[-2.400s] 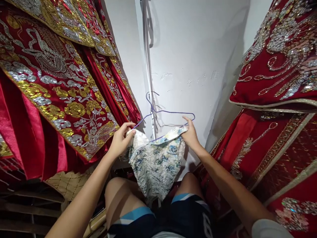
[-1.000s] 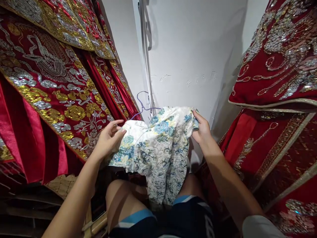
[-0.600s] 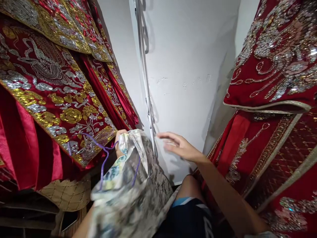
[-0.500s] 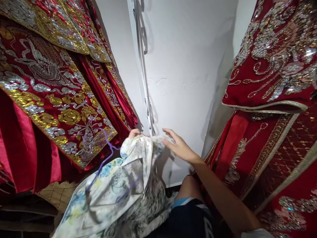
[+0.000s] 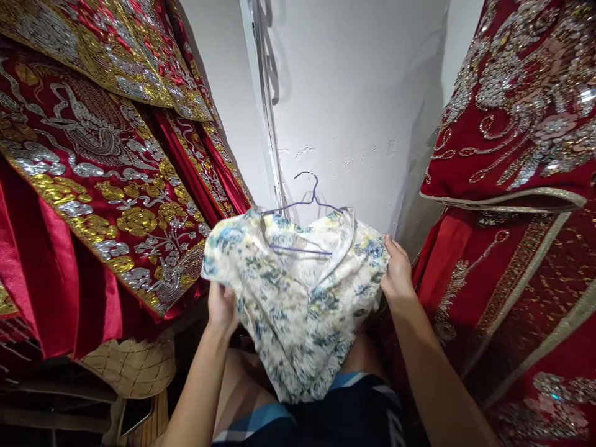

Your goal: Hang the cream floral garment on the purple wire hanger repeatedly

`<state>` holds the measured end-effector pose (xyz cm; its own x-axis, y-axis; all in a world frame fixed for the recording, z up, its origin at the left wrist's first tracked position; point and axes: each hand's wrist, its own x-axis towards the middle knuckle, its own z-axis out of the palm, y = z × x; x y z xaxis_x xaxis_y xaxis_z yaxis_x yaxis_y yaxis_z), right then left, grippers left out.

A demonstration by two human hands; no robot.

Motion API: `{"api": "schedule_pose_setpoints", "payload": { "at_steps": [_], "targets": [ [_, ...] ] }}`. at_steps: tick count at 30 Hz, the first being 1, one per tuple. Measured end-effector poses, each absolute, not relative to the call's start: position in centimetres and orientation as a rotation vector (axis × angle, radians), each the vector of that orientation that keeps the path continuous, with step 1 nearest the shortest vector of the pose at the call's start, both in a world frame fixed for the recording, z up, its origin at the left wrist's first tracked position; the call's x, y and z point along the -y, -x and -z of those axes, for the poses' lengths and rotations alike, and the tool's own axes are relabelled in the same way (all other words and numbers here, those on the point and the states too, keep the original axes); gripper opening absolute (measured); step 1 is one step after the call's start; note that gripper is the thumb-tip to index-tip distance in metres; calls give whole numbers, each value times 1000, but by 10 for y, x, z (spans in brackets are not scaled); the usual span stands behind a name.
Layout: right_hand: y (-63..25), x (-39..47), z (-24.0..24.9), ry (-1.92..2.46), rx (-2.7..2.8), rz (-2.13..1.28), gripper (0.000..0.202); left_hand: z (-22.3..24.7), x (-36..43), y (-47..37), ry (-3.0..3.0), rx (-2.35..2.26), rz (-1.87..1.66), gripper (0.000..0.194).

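A white blouse point(image 5: 298, 310) with a blue and yellow floral print hangs spread out in front of me, over my lap. Inside its shoulders sits a purple hanger point(image 5: 315, 197), its hook pointing up and its lower bar showing across the neckline. My left hand point(image 5: 222, 305) grips the sleeve on the left, its fingers partly hidden behind the cloth. On the other side my right hand point(image 5: 397, 266) is closed on the right sleeve edge, thumb in front.
Red garments with gold and silver embroidery point(image 5: 139, 217) hang at the left. More beaded red clothing point(image 5: 503, 167) hangs at the right. Ahead are a pale wall point(image 5: 354, 93) and a metal rail point(image 5: 267, 112). A quilted tan seat point(image 5: 135, 363) and a phone point(image 5: 136, 415) are at lower left.
The blouse was bunched and tilted at the left; now it is spread upright facing me on the hanger. My right hand, open before, now grips a sleeve; my left hand has moved down and left.
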<state>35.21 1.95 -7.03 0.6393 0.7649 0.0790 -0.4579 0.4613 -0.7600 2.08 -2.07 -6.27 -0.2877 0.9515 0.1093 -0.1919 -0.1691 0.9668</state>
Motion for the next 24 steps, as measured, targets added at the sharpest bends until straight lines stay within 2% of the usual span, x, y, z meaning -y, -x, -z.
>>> {"api": "schedule_pose_setpoints", "payload": {
  "at_steps": [2, 6, 10, 12, 16, 17, 18, 21, 22, 24],
  "targets": [
    [-339, -26, 64, 763, 482, -808, 30, 84, 27, -12, -851, -1021, -1742, 72],
    [-308, -23, 59, 690, 611, -916, 39, 130, 32, -9, -700, -1047, -1856, 50],
    [-309, -5, 76, 701, 643, -949, 40, 162, 44, -24, -789, -1159, -1748, 54],
    [-314, 5, 95, 771, 613, -850, 37, 169, 52, -33, -804, -1182, -1653, 55],
    [-301, 30, 149, 943, 518, -378, 27, 174, 62, -47, -841, -1159, -1587, 56],
    [-291, 36, 162, 980, 562, -369, 21, 175, 63, -49, -853, -1153, -1593, 55],
    [-278, 41, 172, 994, 661, -464, 16, 176, 63, -51, -869, -1151, -1600, 56],
    [-238, 51, 186, 949, 1215, -1104, 28, 178, 66, -52, -945, -1159, -1613, 56],
    [-227, 52, 186, 924, 1344, -1206, 31, 178, 67, -51, -972, -1159, -1612, 55],
    [-214, 53, 181, 909, 1474, -1191, 33, 176, 70, -48, -1012, -1143, -1602, 53]
  ]
}}
